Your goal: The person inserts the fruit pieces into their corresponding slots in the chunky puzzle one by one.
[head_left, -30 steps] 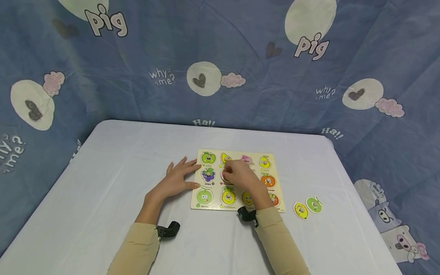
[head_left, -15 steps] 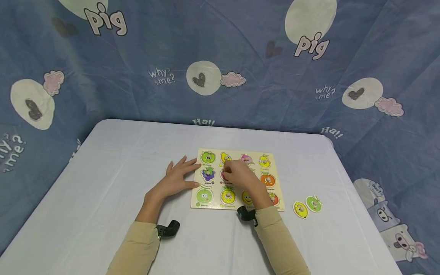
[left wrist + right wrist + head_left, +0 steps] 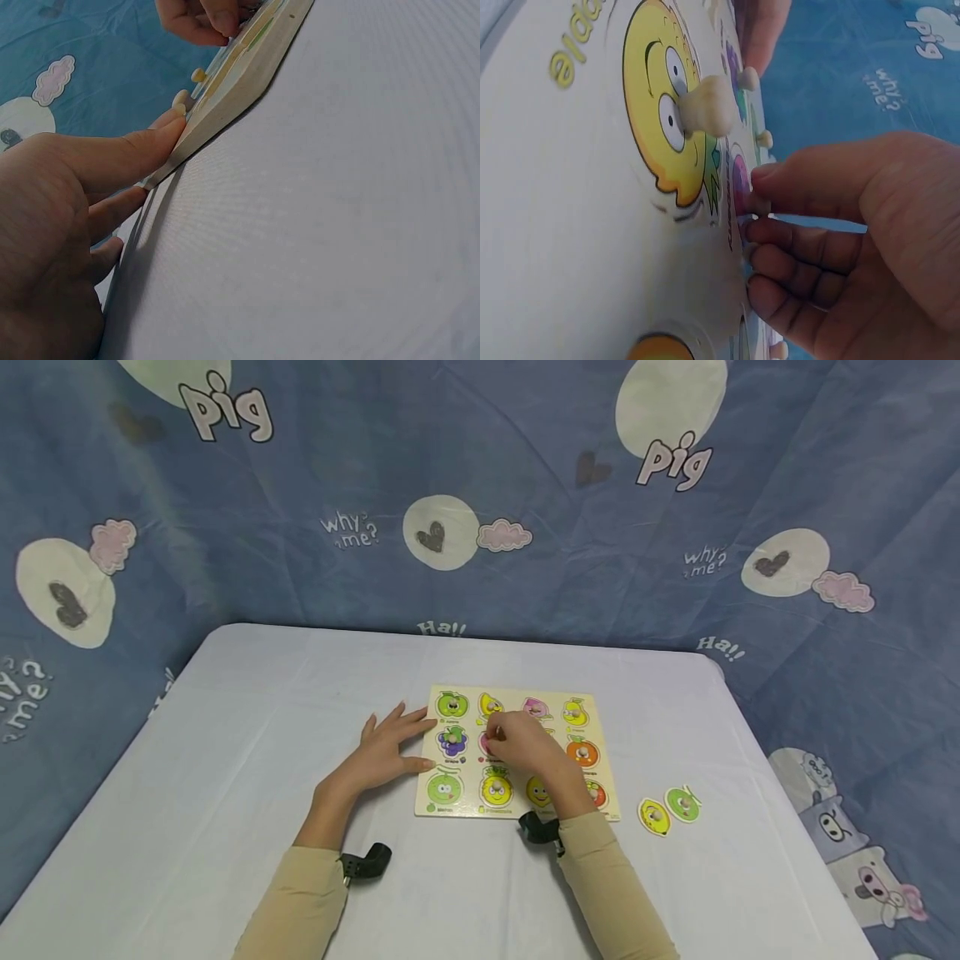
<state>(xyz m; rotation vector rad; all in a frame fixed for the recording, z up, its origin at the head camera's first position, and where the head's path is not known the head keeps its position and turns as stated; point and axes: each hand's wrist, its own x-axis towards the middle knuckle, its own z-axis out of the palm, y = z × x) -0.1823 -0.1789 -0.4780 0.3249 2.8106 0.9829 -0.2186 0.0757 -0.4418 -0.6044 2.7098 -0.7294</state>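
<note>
A pale wooden fruit puzzle board lies on the white table. My left hand is at its left edge with spread, mostly straight fingers, the thumb touching the side in the left wrist view. My right hand is over the middle row. It pinches the wooden knob of a pink fruit puzzle piece, which is in or right at its place on the board. Fingers partly cover that piece. Nearby are the pineapple piece, grape piece and yellow mango-like piece.
A loose lemon piece and a loose green melon piece lie on the table right of the board. Blue patterned cloth hangs behind. My right forearm hides some of the board's lower right.
The view has shifted slightly. Both hands keep nearly the same places, the right still pinching the pink piece's knob.
</note>
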